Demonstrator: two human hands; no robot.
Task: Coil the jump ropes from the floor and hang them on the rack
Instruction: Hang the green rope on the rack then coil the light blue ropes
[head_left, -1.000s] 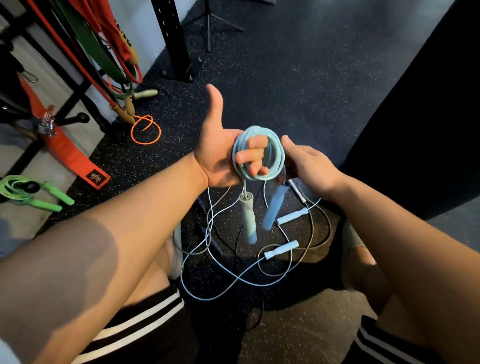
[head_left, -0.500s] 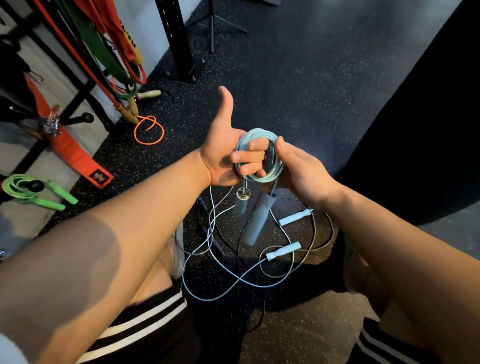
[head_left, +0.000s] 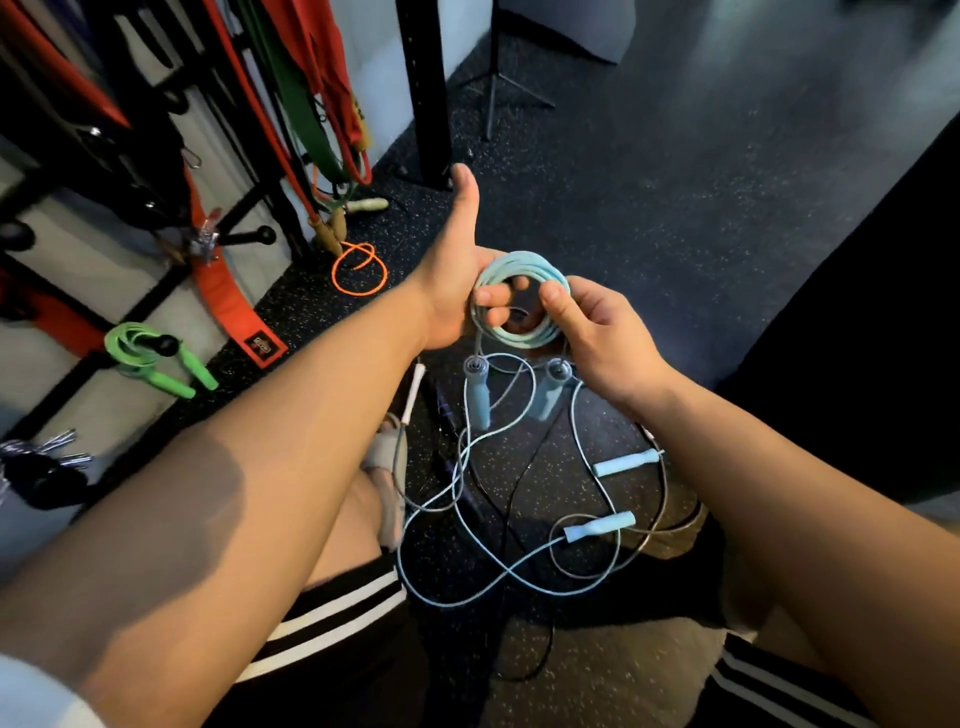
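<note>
A light blue jump rope (head_left: 522, 340) is wound into a small coil around the fingers of my left hand (head_left: 457, 280), thumb pointing up. My right hand (head_left: 597, 332) pinches the coil's right side. Its two blue handles (head_left: 478, 395) hang side by side just below the coil. On the floor under my hands lies a second light blue rope (head_left: 467, 566) in loose loops with two pale handles (head_left: 600, 526), tangled with a black rope (head_left: 519, 483). The rack (head_left: 156, 156) stands at the left, with a coiled green rope (head_left: 148, 353) on a peg.
Red and green resistance bands (head_left: 306, 119) hang on the rack. An orange rope (head_left: 360, 270) lies on the floor by the wall. A black upright post (head_left: 423, 88) and a tripod stand (head_left: 491, 78) are ahead. A dark block (head_left: 857, 338) fills the right side. My knees flank the tangle.
The hanging handles have swung level and now dangle side by side. My right hand shifted up onto the coil's right edge. The view moved a little toward the rack.
</note>
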